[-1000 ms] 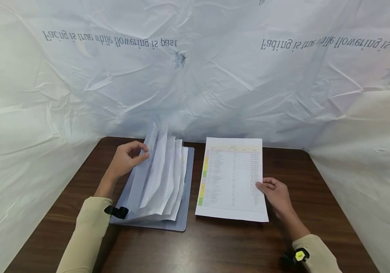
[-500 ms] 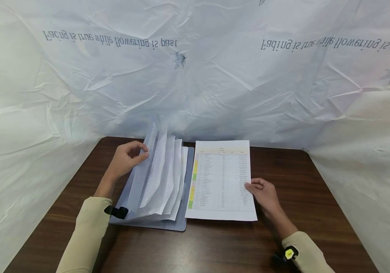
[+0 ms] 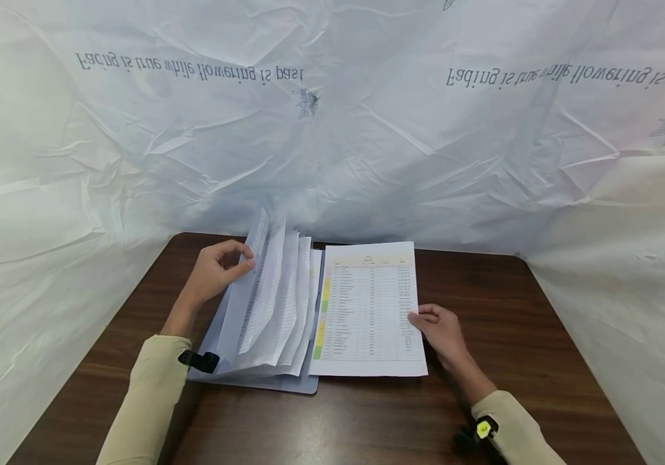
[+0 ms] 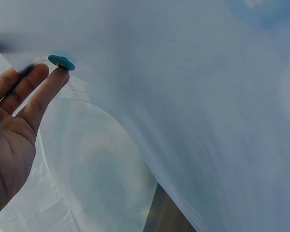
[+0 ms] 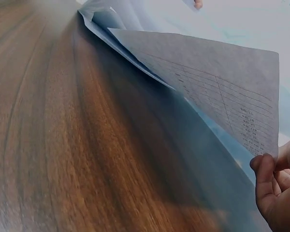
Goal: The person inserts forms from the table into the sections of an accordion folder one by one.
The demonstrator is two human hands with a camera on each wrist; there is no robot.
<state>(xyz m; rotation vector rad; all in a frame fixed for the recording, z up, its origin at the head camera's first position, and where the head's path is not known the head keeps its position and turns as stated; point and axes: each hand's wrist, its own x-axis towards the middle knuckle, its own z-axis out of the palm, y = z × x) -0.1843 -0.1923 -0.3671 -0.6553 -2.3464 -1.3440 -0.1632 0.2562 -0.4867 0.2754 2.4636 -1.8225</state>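
On the left of the table lies a blue-grey document folder [image 3: 288, 383], its translucent cover [image 3: 238, 310] raised at a slant. The left hand [image 3: 216, 271] holds that cover by its outer edge. Close up, the left wrist view has a round teal button [image 4: 61, 62] at the fingertips. Several printed sheets [image 3: 280, 303] stand fanned out inside the folder. Between thumb and fingers the right hand [image 3: 441, 328] pinches the right edge of a printed sheet [image 3: 369, 316] with yellow and green row marks. The sheet's left edge overlaps the folder's right side in the head view.
The dark wooden table [image 3: 518, 336] has rounded back corners. A white patterned plastic sheet [image 3: 367, 161] hangs close behind it and along both sides. Both forearms carry small wrist devices, one black [image 3: 200, 361] and one with a yellow face [image 3: 485, 427].
The right hand has moved left with the printed sheet, from beside the folder to overlapping its right side. The left hand and the raised cover have stayed in place.
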